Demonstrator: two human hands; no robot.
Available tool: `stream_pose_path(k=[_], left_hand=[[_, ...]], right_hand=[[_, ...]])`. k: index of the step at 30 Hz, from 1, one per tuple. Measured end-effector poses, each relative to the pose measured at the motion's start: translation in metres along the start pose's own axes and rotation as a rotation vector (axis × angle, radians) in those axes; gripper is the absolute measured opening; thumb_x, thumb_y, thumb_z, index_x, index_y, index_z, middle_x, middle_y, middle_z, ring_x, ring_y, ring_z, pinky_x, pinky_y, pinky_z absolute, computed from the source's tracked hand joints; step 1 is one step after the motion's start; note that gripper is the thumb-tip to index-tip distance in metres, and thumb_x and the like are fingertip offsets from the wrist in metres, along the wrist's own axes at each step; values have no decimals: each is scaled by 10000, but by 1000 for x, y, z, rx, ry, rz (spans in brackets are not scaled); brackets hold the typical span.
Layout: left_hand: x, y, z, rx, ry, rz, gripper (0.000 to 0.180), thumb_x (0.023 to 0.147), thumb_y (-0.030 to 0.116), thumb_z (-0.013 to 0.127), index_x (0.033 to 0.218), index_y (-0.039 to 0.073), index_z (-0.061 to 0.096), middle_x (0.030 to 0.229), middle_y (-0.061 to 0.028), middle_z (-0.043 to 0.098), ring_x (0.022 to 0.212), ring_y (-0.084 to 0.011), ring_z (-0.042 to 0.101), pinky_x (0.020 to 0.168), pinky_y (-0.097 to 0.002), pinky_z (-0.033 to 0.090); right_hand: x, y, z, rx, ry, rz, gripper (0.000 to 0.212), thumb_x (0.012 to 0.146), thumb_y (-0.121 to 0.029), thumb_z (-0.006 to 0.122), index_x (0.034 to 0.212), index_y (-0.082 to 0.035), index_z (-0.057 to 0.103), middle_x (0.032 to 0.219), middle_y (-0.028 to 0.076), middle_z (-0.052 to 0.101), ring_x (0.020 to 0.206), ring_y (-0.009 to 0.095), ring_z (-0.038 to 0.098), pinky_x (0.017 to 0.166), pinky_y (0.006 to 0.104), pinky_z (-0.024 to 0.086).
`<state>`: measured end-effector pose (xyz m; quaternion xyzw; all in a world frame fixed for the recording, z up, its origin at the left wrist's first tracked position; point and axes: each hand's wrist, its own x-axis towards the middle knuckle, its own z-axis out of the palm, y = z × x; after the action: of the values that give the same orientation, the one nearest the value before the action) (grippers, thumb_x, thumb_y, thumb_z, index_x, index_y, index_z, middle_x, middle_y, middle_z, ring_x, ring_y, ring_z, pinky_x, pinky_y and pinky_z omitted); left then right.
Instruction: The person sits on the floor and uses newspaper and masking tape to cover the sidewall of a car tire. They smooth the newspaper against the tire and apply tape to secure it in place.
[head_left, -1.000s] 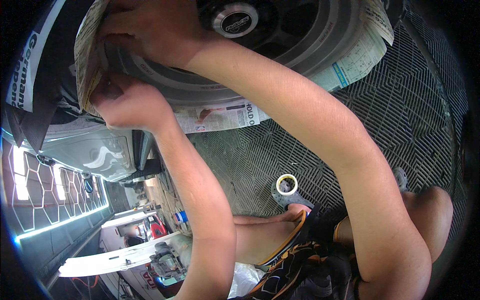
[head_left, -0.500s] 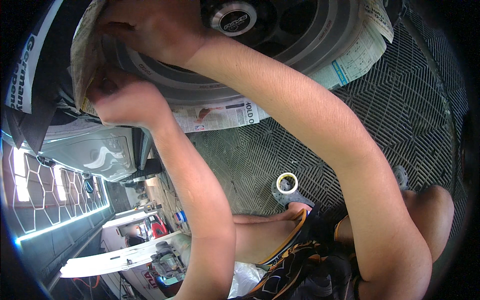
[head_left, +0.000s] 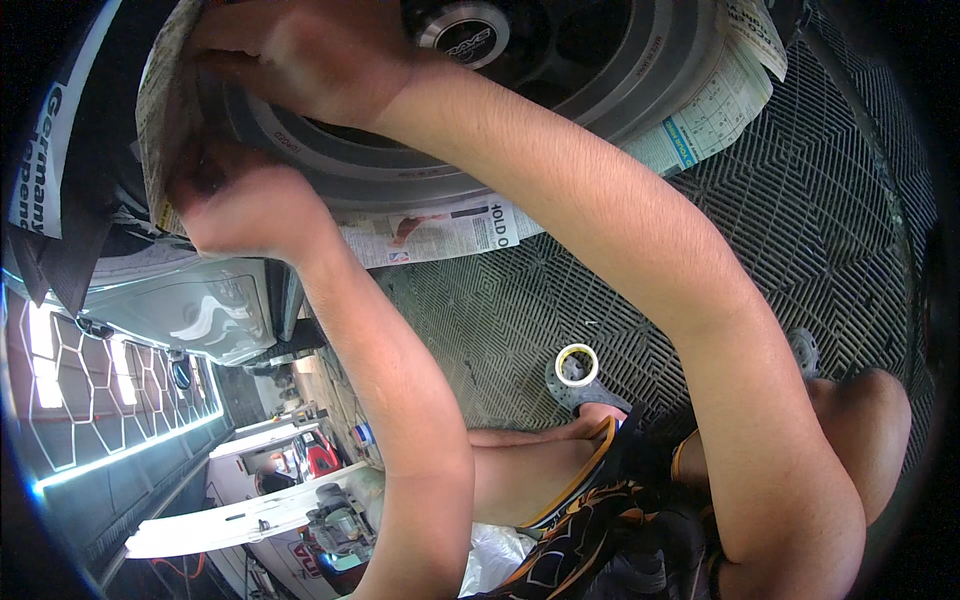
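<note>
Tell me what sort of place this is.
Probably a car workshop or garage: a spoked wheel edged with newspaper, a pale car body behind, and grated flooring underneath.

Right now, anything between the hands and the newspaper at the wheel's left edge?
Nothing visible: left hand and right hand are both at the newspaper beside the alloy wheel. The tape roll is well clear, lower in frame. Shadow hides exact contact.

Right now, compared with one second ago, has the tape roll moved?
No: judged against the floor mat, the tape roll keeps its place, with no visible shift either way.
</note>
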<state>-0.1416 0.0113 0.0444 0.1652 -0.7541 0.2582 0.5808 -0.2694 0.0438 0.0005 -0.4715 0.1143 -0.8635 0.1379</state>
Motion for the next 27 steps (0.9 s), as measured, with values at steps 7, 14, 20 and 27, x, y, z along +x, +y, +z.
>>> stream_pose_path(k=[7,14,20,27], left_hand=[[0,4,1,-19,-7,-36,300,928,66,683,1131,-155,680,1130,-252,732,1040,-363,726,935,-419,570],[4,3,-1,66,15,52,249,908,46,681,1059,-148,716,1043,-243,755,969,-342,745,893,-407,576],[5,2,-2,-44,31,-21,242,897,43,695,1049,-142,725,1026,-235,760,902,-306,744,843,-385,569],[4,3,-2,-49,7,-119,241,894,33,710,1051,-149,724,1023,-220,762,926,-278,737,856,-379,570]], right_hand=[[0,0,-1,-21,21,0,328,1017,-277,519,1197,-29,635,1207,130,618,1115,259,581,980,385,437],[2,0,-1,-40,45,-5,313,999,-279,543,1166,-37,650,1167,128,632,1082,260,598,949,390,453],[1,1,4,-54,68,-7,301,983,-281,563,1140,-45,663,1132,126,644,1053,260,613,923,395,466],[1,1,6,-84,97,-13,286,965,-283,587,1109,-53,679,1092,124,657,1020,261,630,892,400,482]])
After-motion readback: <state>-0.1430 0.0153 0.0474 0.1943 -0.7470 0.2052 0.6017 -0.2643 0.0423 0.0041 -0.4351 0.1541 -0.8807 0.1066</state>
